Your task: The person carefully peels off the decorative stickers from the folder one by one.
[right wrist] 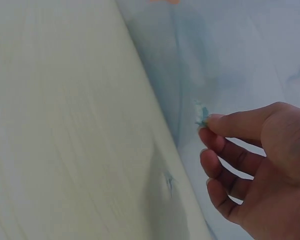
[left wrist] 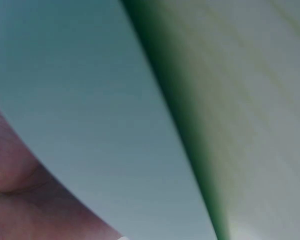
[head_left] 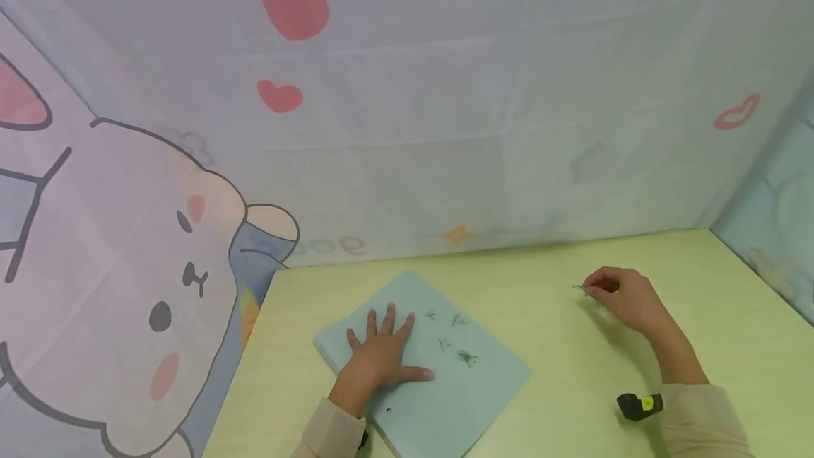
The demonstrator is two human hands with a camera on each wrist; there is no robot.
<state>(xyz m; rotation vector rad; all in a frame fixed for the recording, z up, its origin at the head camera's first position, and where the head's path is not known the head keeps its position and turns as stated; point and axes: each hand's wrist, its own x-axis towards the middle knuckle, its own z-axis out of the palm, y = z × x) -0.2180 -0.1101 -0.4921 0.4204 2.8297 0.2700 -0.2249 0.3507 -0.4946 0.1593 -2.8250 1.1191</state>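
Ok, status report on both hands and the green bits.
Left hand spread on pale-blue board. Right hand pinching small scrap above table. Green bits lying on board. Nothing visibly in the way.

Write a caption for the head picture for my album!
Left hand spread on a pale board beside green bits; right hand pinching a small scrap above the table.

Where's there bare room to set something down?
Bare: the table between the blue board and right forearm; the board's near part, right of the left hand. Crowded: the board's far part, with that hand and green bits. A small piece shows beneath the right hand.
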